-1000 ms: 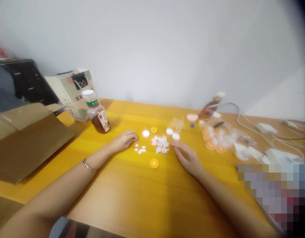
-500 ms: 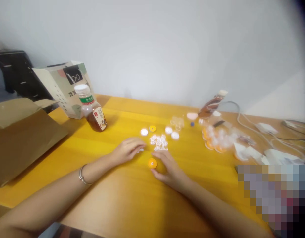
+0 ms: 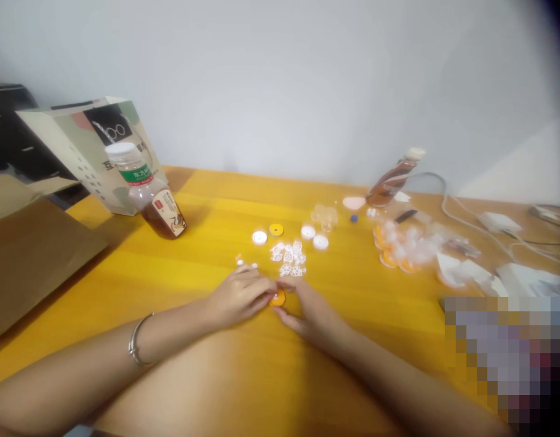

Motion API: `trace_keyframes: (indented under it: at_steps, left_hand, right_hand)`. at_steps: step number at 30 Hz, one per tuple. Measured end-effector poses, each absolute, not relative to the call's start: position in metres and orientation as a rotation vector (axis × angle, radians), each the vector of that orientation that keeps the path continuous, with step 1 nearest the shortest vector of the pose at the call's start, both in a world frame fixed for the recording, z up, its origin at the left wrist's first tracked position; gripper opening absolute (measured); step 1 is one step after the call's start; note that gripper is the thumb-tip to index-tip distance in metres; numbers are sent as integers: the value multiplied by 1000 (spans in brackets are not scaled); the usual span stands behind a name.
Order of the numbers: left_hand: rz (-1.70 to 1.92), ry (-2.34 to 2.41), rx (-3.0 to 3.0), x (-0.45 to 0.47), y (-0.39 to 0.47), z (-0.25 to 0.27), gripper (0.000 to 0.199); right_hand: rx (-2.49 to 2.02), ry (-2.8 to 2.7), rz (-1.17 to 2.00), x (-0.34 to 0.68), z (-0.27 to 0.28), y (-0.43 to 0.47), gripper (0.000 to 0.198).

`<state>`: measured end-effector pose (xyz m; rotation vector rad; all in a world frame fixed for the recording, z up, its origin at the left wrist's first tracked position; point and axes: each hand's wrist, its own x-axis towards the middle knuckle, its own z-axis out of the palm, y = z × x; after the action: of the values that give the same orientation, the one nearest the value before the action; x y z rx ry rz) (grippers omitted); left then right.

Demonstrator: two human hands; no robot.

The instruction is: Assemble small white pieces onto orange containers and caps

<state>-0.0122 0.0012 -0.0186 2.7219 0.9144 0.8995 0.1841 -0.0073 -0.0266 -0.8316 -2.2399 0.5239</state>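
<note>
A small round orange piece (image 3: 279, 298) with a pale spot at its centre is held between the thumb and fingers of my right hand (image 3: 311, 309). My left hand (image 3: 240, 296) meets it from the other side, fingertips closed together at its edge; whatever they pinch is hidden. Just beyond my hands lies a cluster of white lacy cut-out pieces (image 3: 288, 258). Behind these are a white disc (image 3: 259, 237), a yellow disc (image 3: 276, 230) and two more white discs (image 3: 320, 242). Tiny white bits (image 3: 240, 262) rest past my left knuckles.
At left stand a cardboard box (image 3: 38, 249), a paper bag (image 3: 79, 145) and a bottle of brown drink (image 3: 159, 209). Another bottle (image 3: 393, 179) stands by the wall. On the right are bagged orange pieces (image 3: 405, 246), white cables (image 3: 471, 224) and a blurred-out area.
My left hand has moved right and closer, from near the tiny white bits to the orange piece. My right hand still holds that piece. The view has shifted slightly.
</note>
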Motion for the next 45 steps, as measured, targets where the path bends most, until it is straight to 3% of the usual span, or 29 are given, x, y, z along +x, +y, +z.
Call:
trace_keyframes:
  at_steps: [18, 45]
  left_hand:
    - [930, 714, 2942, -13, -4, -11, 14]
    - [917, 694, 2824, -22, 7, -21, 20]
  right_hand:
    - [-860, -2214, 547, 186, -32, -8, 36]
    - [-811, -2208, 497, 191, -29, -6, 13]
